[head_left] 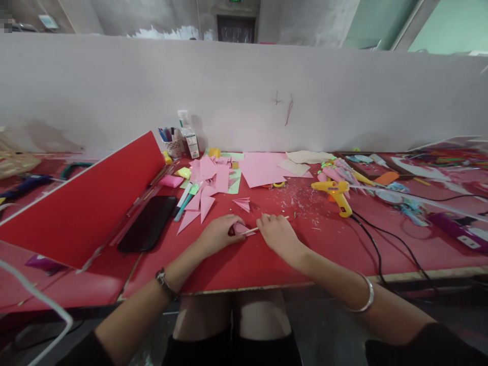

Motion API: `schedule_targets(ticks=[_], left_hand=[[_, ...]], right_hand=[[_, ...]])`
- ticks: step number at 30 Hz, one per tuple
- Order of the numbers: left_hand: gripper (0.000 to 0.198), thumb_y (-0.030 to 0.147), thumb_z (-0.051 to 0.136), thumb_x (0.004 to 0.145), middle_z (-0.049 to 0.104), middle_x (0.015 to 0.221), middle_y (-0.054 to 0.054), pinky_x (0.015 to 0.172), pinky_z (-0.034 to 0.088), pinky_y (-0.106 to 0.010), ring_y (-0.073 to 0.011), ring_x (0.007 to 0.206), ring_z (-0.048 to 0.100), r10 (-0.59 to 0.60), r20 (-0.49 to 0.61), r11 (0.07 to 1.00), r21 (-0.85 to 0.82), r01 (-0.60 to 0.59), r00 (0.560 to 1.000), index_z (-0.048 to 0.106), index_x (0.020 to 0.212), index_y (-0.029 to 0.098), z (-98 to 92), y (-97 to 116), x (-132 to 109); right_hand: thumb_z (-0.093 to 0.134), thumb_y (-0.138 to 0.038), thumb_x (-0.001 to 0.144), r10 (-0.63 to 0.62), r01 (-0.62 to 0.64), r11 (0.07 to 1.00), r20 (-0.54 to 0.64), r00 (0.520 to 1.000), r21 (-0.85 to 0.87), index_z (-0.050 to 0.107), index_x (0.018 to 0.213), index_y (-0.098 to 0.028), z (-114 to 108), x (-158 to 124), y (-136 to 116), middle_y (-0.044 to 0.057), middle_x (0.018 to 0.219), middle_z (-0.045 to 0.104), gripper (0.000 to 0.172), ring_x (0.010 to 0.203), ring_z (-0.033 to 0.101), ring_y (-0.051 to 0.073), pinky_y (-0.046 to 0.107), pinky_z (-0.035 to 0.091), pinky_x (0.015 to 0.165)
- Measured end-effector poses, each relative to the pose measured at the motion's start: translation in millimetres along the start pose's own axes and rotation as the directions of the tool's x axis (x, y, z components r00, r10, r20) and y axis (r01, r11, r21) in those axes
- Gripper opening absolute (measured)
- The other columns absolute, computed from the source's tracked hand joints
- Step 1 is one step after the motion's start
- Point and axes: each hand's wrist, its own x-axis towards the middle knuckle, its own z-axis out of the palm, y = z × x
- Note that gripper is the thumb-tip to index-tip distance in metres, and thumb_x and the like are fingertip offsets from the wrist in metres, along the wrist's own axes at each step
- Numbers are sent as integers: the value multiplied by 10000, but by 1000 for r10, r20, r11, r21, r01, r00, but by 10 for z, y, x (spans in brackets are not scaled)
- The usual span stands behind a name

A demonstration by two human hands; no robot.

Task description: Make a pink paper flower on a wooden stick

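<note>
My left hand (224, 235) is closed on a small piece of pink paper (240, 228), held low over the red tabletop near its front edge. A thin pale stick (251, 231) lies against that paper and runs to the right. My right hand (277, 235) is closed round the stick, whose far end shows just past the fingers. Most of the paper is hidden by my left fingers. Just beyond my hands lies a pleated pink paper piece (242, 204). Cut pink paper pieces (206, 202) are spread to the left of it.
At right lies a yellow glue gun (335, 194) with a black cord (375, 239) trailing over the table edge. A black phone (148, 223) and a leaning red board (95, 198) stand at left. Behind are pink sheets (260, 169), a bottle (189, 136) and a pen cup (172, 147).
</note>
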Motion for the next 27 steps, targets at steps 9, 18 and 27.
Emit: schedule_targets(ticks=[9, 18, 27], left_hand=[[179, 305, 554, 716, 554, 708, 0, 556, 360, -224, -131, 623, 490, 16, 7, 999, -40, -15, 1000, 553, 828, 165, 7, -20, 19], [167, 309, 460, 794, 518, 873, -62, 717, 391, -289, -182, 820, 480, 181, -15, 980, 93, -179, 983, 514, 816, 152, 36, -58, 17], [154, 299, 520, 752, 475, 712, -8, 590, 358, -246, -149, 675, 440, 144, 22, 988, 62, -145, 989, 456, 716, 164, -1, -33, 77]], right_hand=[[468, -272, 804, -178, 247, 853, -188, 966, 460, 470, 1040, -172, 114, 7, 98, 74, 978, 566, 256, 881, 553, 167, 262, 436, 677], [444, -262, 820, -311, 392, 732, -238, 920, 558, 561, 949, -184, 200, 116, 243, 47, 952, 567, 191, 825, 546, 128, 234, 418, 708], [497, -288, 790, -318, 361, 752, -177, 931, 551, 541, 947, -160, 136, 201, 281, 55, 920, 600, 208, 837, 555, 143, 226, 401, 683]])
